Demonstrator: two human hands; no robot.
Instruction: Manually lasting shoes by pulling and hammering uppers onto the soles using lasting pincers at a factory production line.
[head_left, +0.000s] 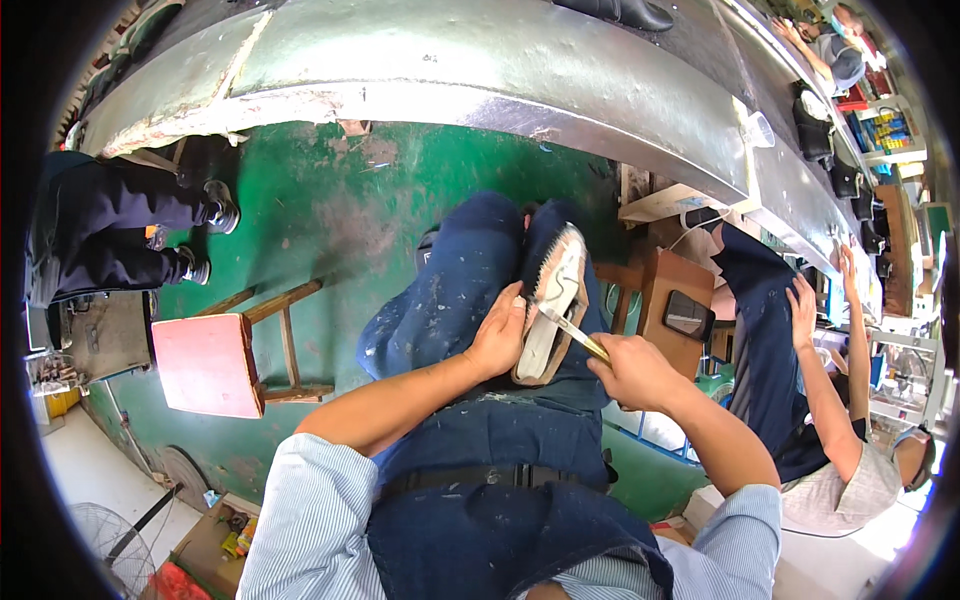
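A shoe upper on a last (562,272) lies on my lap with its underside up. It looks pale, with a jagged, pleated edge and a dark wavy line on its bottom. My left hand (497,338) is closed against the left side of the shoe, steadying it. In my right hand (634,371) is a slim tool (573,329) with a pale metal shaft and a yellowish handle. Its tip touches the underside of the shoe near the middle, and its exact kind is hard to make out. My legs in stained dark blue trousers support the shoe.
A long metal-edged workbench (420,95) curves across the front. A pink-topped wooden stool (207,365) stands to the left, near a standing person's legs (120,215). On the right, a phone (689,314) lies on a brown seat (668,283), beside a co-worker's arms (838,400).
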